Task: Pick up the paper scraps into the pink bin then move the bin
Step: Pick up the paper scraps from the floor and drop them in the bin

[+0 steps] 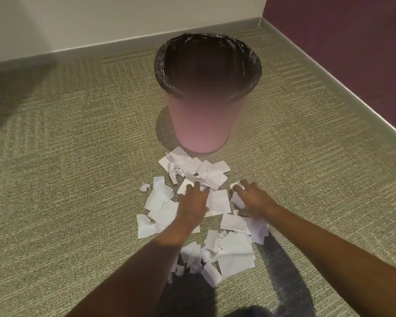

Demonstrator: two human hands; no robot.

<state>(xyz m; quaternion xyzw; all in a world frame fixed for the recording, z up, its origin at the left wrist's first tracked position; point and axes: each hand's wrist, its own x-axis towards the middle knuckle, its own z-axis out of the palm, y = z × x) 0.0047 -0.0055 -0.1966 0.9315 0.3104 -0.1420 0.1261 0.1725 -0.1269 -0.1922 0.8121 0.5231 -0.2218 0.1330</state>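
Bin: pink bin (204, 124) stands upright on the carpet (78, 156), near the room corner, well ahead of your hands.
Liner: black bag (162, 72) folded over the bin rim; inside too dark to read.
Scraps: white paper scraps (236, 255) all lie on the carpet in a loose spread, from just in front of the bin base back toward you; the nearest ones almost touch the bin.
Stray: one small crumpled ball (145, 186) sits at the left edge of the spread, apart from the flat pieces.
Left hand: your left hand (192, 202) is palm down in the middle of the spread, fingers straight and fanned, pressing flat on scraps; released, nothing grasped.
Right hand: your right hand (254, 199) is just beside it, on the right part of the spread, fingers (238, 191) bent with tips on a scrap; can't tell if it is grasping the paper or only touching.
Gap: one flat scrap lies between the two hands.
Walls: white wall (101, 19) behind the bin, purple wall (352, 42) to the right.
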